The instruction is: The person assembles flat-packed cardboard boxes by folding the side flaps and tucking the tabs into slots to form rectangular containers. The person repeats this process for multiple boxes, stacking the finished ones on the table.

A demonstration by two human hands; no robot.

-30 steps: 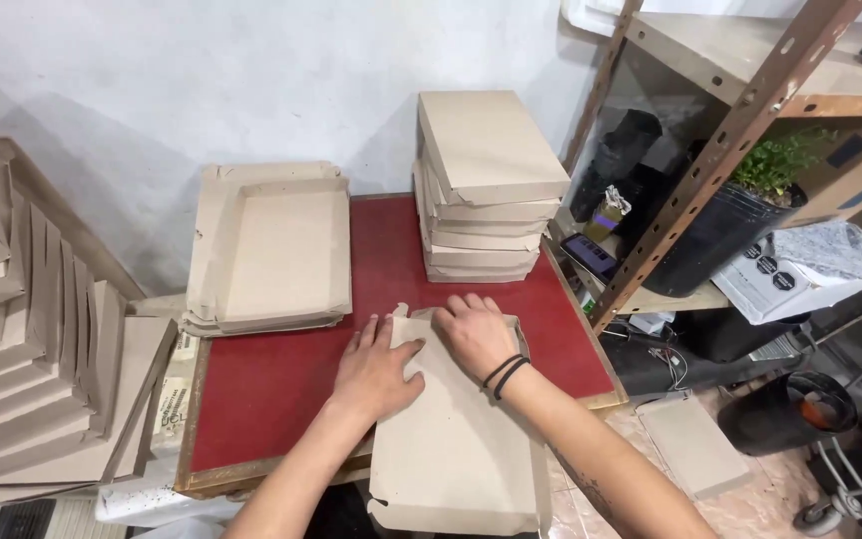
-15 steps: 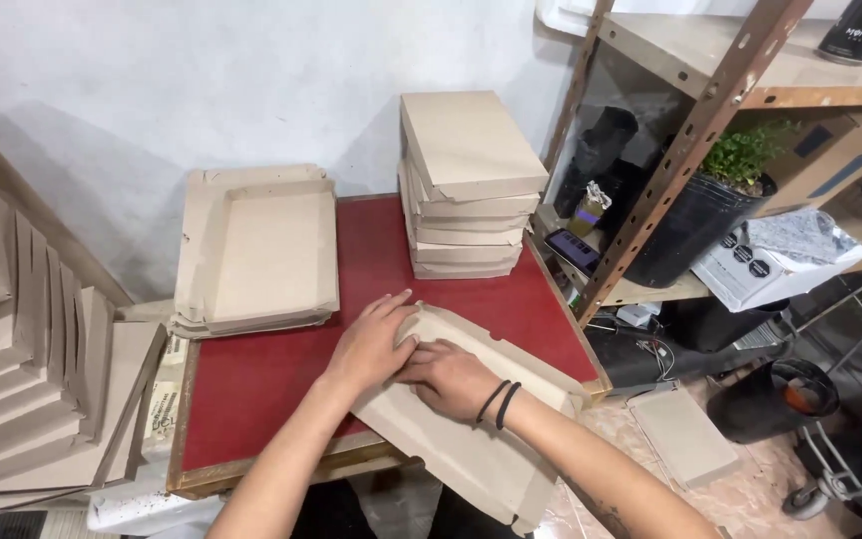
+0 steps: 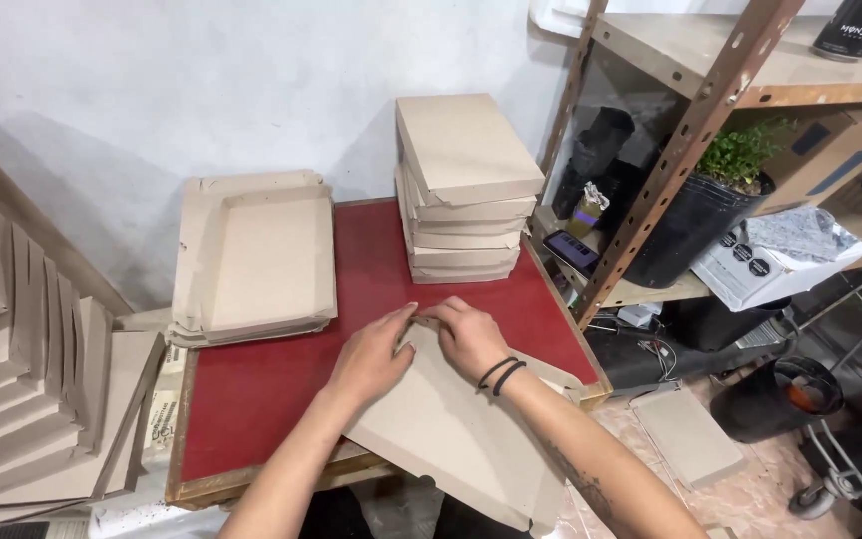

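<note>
The scene is evenly and fairly brightly lit by soft, diffuse light that seems to come from above and a little to the right. The white wall point(image 3: 202, 90) at the far side is bright but not blown out, with a broad grey shadow across its lower left. Shadows are soft: a thin one lies on the red table top point(image 3: 281, 389) under the left hand point(image 3: 371, 354) and the right hand point(image 3: 471, 334), and another beside the stack of boxes point(image 3: 466, 190). The shelf point(image 3: 750, 60) on the right leaves the space beneath it dim. There is no strong glare. Focus is sharp in the middle, with slight softness and wide-angle bending toward the edges.
</note>
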